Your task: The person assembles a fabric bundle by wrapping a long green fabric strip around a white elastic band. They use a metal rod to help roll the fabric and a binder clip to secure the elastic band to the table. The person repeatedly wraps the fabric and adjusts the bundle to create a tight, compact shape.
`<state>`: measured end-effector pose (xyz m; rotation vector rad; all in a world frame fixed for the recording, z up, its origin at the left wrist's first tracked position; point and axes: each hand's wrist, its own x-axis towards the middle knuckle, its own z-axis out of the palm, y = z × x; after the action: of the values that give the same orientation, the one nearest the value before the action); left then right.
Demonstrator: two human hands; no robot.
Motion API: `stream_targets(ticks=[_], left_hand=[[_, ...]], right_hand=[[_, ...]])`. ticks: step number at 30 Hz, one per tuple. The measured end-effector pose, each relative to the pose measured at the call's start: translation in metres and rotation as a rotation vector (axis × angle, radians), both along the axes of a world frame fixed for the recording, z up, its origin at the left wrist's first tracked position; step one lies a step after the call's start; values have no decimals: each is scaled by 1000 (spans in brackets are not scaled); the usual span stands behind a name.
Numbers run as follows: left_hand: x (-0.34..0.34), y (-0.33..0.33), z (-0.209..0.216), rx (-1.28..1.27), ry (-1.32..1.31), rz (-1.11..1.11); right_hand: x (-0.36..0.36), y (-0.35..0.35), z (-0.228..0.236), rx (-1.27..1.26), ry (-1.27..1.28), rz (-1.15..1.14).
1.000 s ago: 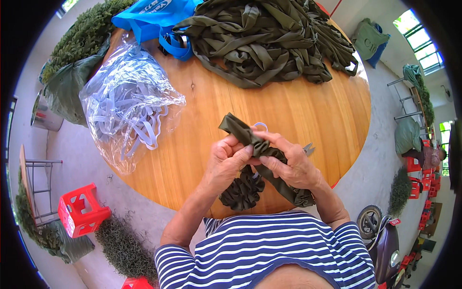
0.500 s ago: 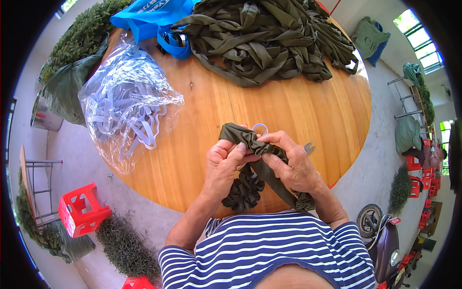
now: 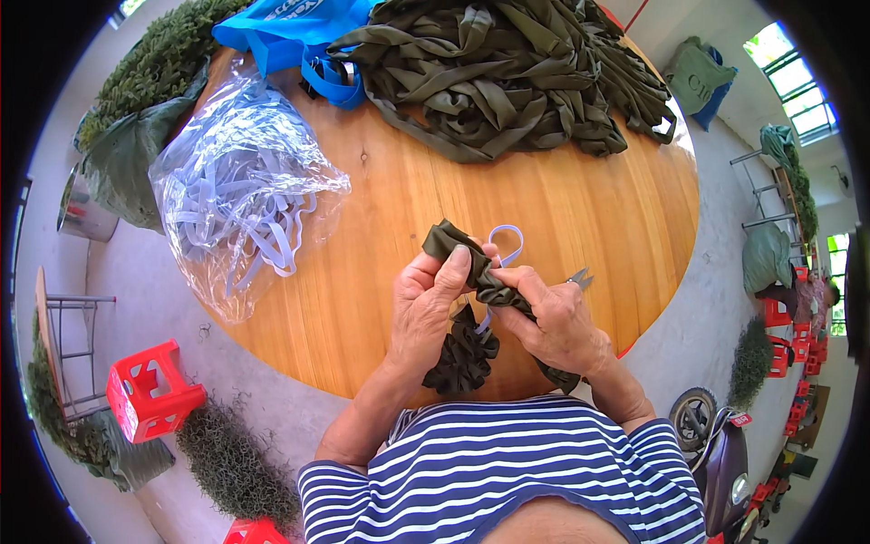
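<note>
Since the earlier view the olive fabric strip (image 3: 476,272) has slid further through the hands: its free upper end now pokes out above the left thumb, and the gathered bunch (image 3: 464,349) hangs closer to the body, just over the near edge of the round wooden table (image 3: 381,272). The left hand (image 3: 426,304) pinches the strip between thumb and fingers near its upper end. The right hand (image 3: 557,322) is clenched around the strip a little further along (a pair of small snips (image 3: 578,277) peeks out past its knuckles). A loop of pale elastic band (image 3: 507,245) arcs up from between the two hands.

The strip's long axis runs on a slant, from its upper end toward the table's centre down to the right, where its tail emerges below the right wrist.

Beyond the hands, the middle of the table is bare wood, giving free room forward. At the table's far edge lies a heap of olive strips (image 3: 507,72); to the table's left side sits a clear plastic bag of pale elastic (image 3: 240,186), with a blue bag (image 3: 299,36) behind it. A red stool (image 3: 149,399) stands on the floor off the table's near left edge.
</note>
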<state>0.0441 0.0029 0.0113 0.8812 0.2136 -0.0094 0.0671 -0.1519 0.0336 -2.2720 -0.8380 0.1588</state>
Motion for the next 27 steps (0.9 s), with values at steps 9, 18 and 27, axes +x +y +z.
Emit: stream_targets(ticks=[9, 18, 27], left_hand=[[4, 31, -5, 62, -101, 136], [5, 4, -5, -129, -87, 138], [-9, 11, -20, 80, 10, -74]], right_hand=[[-11, -21, -2, -124, 204, 162], [-1, -3, -8, 217, 203, 37], [2, -2, 0, 265, 324, 106]])
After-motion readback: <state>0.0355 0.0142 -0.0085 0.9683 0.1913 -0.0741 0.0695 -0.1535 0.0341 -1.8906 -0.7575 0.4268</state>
